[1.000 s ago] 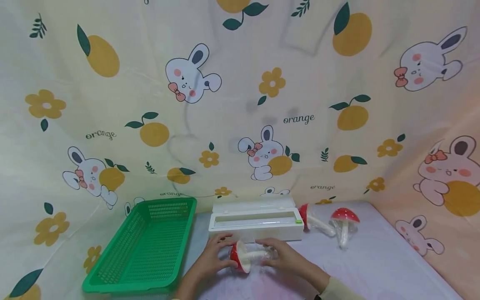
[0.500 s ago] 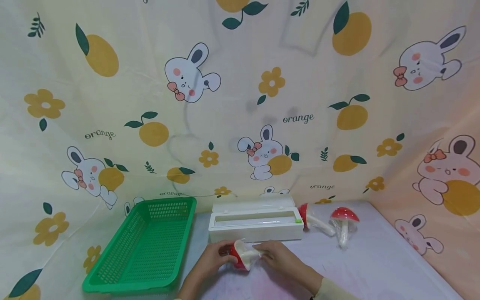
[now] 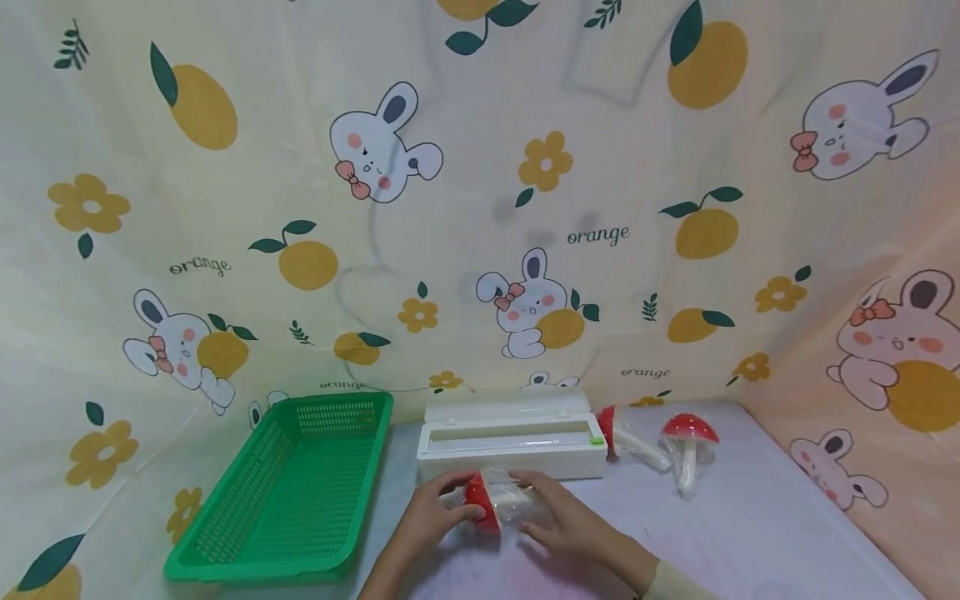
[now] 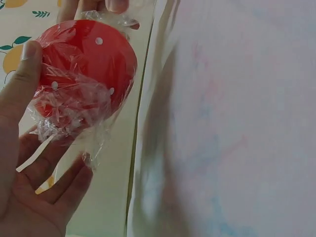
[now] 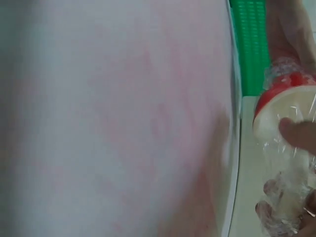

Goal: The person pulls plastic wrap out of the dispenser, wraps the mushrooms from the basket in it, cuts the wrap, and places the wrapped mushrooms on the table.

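Note:
Both hands work on a red-capped toy mushroom (image 3: 480, 504) with white dots, wrapped in crinkled clear plastic film. It lies sideways before the white box, cap to the left and pale stem to the right. My left hand (image 3: 427, 517) grips the cap between thumb and fingers; in the left wrist view, bunched film (image 4: 74, 108) covers part of the red cap (image 4: 111, 54). My right hand (image 3: 566, 518) holds the wrapped stem end. In the right wrist view, its thumb lies by the cream underside (image 5: 269, 121) and its fingers curl at the film-covered stem (image 5: 289, 197).
A long white cling film dispenser (image 3: 510, 467) stands behind the hands, lid raised. To the left is a green plastic basket (image 3: 262, 573). Two more mushrooms in film, one lying against the box (image 3: 637, 448) and one farther right (image 3: 688, 450), are on the table. A printed cloth hangs behind.
The mushroom has been turned and lifted slightly toward the box. The right hand drew in on the stem film, then its fingers spread wider around it. The left hand keeps the cap.

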Available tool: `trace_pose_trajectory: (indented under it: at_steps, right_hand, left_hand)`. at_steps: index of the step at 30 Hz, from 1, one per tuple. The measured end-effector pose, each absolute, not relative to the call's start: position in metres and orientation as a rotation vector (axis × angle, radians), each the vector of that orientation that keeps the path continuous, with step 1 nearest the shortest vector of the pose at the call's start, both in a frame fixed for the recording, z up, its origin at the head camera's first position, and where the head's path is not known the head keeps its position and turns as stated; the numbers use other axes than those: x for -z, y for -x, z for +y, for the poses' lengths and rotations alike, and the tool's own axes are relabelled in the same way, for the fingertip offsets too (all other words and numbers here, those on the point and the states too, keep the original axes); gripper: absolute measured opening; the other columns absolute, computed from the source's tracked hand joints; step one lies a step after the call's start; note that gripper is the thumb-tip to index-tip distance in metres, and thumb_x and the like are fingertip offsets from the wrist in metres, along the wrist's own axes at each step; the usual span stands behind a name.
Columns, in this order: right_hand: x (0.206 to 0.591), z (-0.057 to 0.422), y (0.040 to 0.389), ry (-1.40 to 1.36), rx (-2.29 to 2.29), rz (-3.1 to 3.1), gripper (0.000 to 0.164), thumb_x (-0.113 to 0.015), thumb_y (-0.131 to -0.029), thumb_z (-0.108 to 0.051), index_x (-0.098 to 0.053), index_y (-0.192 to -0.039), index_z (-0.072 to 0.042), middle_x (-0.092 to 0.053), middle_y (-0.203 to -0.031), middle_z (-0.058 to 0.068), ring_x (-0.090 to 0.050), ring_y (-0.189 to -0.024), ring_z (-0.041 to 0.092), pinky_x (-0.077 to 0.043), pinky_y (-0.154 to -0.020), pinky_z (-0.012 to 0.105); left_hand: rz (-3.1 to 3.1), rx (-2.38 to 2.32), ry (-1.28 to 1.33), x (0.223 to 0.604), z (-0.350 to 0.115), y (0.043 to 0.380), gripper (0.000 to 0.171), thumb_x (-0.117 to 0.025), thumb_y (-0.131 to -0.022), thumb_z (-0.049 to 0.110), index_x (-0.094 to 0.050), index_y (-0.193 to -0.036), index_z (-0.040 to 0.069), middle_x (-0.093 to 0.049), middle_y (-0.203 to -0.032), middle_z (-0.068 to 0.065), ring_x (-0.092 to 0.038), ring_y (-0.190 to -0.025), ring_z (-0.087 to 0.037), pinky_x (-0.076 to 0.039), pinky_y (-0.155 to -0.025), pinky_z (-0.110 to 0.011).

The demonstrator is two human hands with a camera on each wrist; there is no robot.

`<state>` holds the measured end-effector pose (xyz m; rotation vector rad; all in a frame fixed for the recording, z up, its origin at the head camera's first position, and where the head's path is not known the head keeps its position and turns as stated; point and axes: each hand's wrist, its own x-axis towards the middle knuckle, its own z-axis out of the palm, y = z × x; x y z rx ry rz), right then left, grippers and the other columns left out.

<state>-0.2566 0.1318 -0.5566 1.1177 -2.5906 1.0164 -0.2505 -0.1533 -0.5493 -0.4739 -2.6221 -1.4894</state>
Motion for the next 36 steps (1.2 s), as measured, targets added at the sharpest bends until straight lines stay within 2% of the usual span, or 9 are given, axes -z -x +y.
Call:
trace_pose_trajectory:
  at_steps: [4,12,14,17,20,24,28,31,36]
  right_hand:
    - [0.557,0.134,0.256,-1.082,-0.945,-2.508,0.065,-0.087,-0.092,-0.015,-0.057,-0.149,-0.013,-0.065,-0.145,0.002,-0.063,-0.133,0.029,-0.053,-0.108,0.052]
    - [0.557,0.136,0.258,-1.070,-1.008,-2.356,0.040,-0.083,-0.091,-0.002,-0.074,-0.129,-0.011,-0.078,-0.117,0.001,-0.075,-0.105,0.017,-0.063,-0.089,0.036]
    - [0.557,0.136,0.259,-1.109,-1.009,-2.310,0.037,-0.082,-0.091,0.000,-0.075,-0.127,-0.008,-0.079,-0.111,0.002,-0.075,-0.099,0.015,-0.063,-0.084,0.033]
    - [0.557,0.136,0.258,-1.159,-0.969,-2.261,0.035,-0.080,-0.092,0.001,-0.075,-0.127,-0.003,-0.080,-0.108,0.006,-0.075,-0.095,0.014,-0.062,-0.080,0.032]
    - [0.555,0.135,0.257,-1.172,-0.942,-2.293,0.032,-0.076,-0.096,-0.002,-0.074,-0.128,-0.003,-0.080,-0.111,0.008,-0.075,-0.098,0.017,-0.063,-0.083,0.035]
    - [0.552,0.134,0.255,-1.142,-0.971,-2.414,0.029,-0.072,-0.102,-0.007,-0.073,-0.131,-0.004,-0.079,-0.116,0.008,-0.074,-0.103,0.018,-0.063,-0.088,0.039]
    - [0.552,0.135,0.253,-1.132,-1.008,-2.440,0.032,-0.072,-0.102,-0.006,-0.070,-0.133,-0.001,-0.077,-0.117,0.009,-0.072,-0.104,0.017,-0.062,-0.089,0.039]
    - [0.554,0.135,0.252,-1.116,-1.013,-2.441,0.044,-0.078,-0.097,-0.006,-0.065,-0.139,-0.001,-0.074,-0.121,0.008,-0.071,-0.109,0.018,-0.061,-0.093,0.040]
    - [0.555,0.135,0.250,-1.038,-1.021,-2.492,0.055,-0.085,-0.092,-0.009,-0.063,-0.142,-0.014,-0.071,-0.127,-0.001,-0.068,-0.117,0.016,-0.059,-0.101,0.043]
  left_hand:
    - [-2.627,1.626,0.419,0.546,-0.148,0.249,0.062,-0.094,-0.083,0.030,-0.070,-0.137,0.012,-0.073,-0.133,-0.011,-0.069,-0.121,-0.033,-0.057,-0.102,-0.054]
    - [-2.536,1.765,0.396,0.543,-0.144,0.246,0.053,-0.086,-0.093,0.027,-0.067,-0.142,0.019,-0.068,-0.143,-0.007,-0.065,-0.128,-0.034,-0.057,-0.104,-0.049]
    - [-2.501,1.762,0.397,0.544,-0.143,0.246,0.047,-0.084,-0.095,0.025,-0.071,-0.140,0.016,-0.071,-0.140,-0.008,-0.068,-0.123,-0.031,-0.059,-0.099,-0.044]
    - [-2.472,1.773,0.321,0.545,-0.140,0.245,0.040,-0.082,-0.095,0.025,-0.077,-0.133,0.013,-0.077,-0.127,-0.009,-0.074,-0.104,-0.021,-0.062,-0.083,-0.032]
    - [-2.429,1.822,0.217,0.546,-0.135,0.245,0.034,-0.082,-0.096,0.022,-0.079,-0.126,0.008,-0.080,-0.116,-0.013,-0.071,-0.086,-0.014,-0.061,-0.070,-0.028]
    - [-2.414,1.837,0.094,0.546,-0.130,0.245,0.030,-0.081,-0.097,0.022,-0.081,-0.122,0.008,-0.081,-0.109,-0.012,-0.065,-0.077,-0.009,-0.060,-0.065,-0.027]
    - [-2.384,1.886,0.059,0.547,-0.129,0.246,0.031,-0.082,-0.097,0.021,-0.080,-0.122,0.004,-0.081,-0.108,-0.014,-0.067,-0.080,-0.012,-0.062,-0.065,-0.029]
    - [-2.363,1.937,0.043,0.547,-0.129,0.246,0.036,-0.084,-0.096,0.021,-0.077,-0.124,0.000,-0.079,-0.108,-0.016,-0.070,-0.083,-0.015,-0.064,-0.067,-0.032]
    - [-2.357,1.914,0.032,0.548,-0.130,0.247,0.035,-0.084,-0.096,0.024,-0.069,-0.119,0.003,-0.073,-0.109,-0.014,-0.072,-0.081,-0.019,-0.064,-0.065,-0.034]
